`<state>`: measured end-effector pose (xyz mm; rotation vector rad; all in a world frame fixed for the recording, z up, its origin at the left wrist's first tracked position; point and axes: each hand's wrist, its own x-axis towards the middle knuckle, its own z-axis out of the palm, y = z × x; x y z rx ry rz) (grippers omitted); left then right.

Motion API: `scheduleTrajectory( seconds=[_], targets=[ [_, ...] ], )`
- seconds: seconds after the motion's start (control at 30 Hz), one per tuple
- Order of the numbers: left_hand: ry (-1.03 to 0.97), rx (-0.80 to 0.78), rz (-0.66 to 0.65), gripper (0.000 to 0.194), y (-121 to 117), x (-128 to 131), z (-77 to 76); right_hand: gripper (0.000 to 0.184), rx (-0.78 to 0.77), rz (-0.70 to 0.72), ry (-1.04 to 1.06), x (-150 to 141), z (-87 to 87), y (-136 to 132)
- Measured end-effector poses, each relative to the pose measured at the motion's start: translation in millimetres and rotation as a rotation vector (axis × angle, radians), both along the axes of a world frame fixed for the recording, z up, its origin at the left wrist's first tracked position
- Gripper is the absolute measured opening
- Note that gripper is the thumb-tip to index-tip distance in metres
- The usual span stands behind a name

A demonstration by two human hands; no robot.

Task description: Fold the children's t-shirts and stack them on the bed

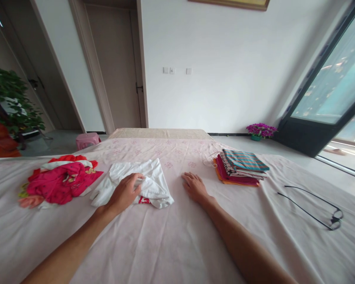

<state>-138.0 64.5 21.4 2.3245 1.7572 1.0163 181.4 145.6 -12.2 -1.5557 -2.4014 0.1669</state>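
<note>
A crumpled white garment (155, 179) with a patch of red print lies on the pink sheet in the middle. My left hand (124, 192) is over it, fingers curled together on a fold of its fabric; the fingertips are partly hidden. Flat on the sheet, just right of the garment, rests my right hand (195, 187) with its fingers stretched out and nothing in them. Beyond that hand to the right is a stack of folded clothes (242, 165), topped by a teal striped piece. A loose pile of red and pink clothes (60, 181) sits at the left.
Black-framed glasses (313, 207) lie with arms unfolded on the sheet (168, 244) at the right. On the floor are a pink stool (88, 140), a leafy plant (10, 98) and a pot of purple flowers (260, 131). A white wall (225, 86) stands behind.
</note>
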Motion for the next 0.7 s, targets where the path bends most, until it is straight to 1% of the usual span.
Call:
scheduleTrajectory(
  seconds=[0.1,0.23,0.27,0.33,0.4,0.5,0.6,0.7],
  targets=[
    [0.135,0.081,0.186,0.026,13.0,-23.9,-23.0,0.045,0.008,-0.004,-0.004,-1.0,0.5,-1.1],
    [0.247,0.062,0.422,0.031,18.7,-48.8,-48.4,0.044,0.028,0.002,0.004,-2.7,0.4,-1.5],
    [0.263,0.051,0.46,0.034,18.7,-52.2,-53.1,0.043,0.039,0.013,0.017,-3.1,0.6,-1.9],
    [0.279,0.037,0.491,0.039,18.7,-56.1,-60.1,0.039,0.056,0.069,0.068,-4.1,2.0,-3.7],
    [0.285,0.032,0.471,0.039,19.2,-57.5,-63.6,0.038,0.054,0.17,0.141,-5.0,4.6,-7.3],
    [0.292,0.03,0.448,0.035,19.5,-57.1,-63.4,0.036,0.032,0.321,0.231,-6.7,10.9,-16.5],
    [0.299,0.025,0.487,0.034,17.1,-54.9,-59.4,0.035,0.029,0.416,0.276,-11.6,18.7,-29.3],
    [0.287,0.023,0.473,0.027,12.7,-51.8,-54.3,0.034,0.027,0.478,0.267,-22.5,24.7,-42.8]
  ],
)
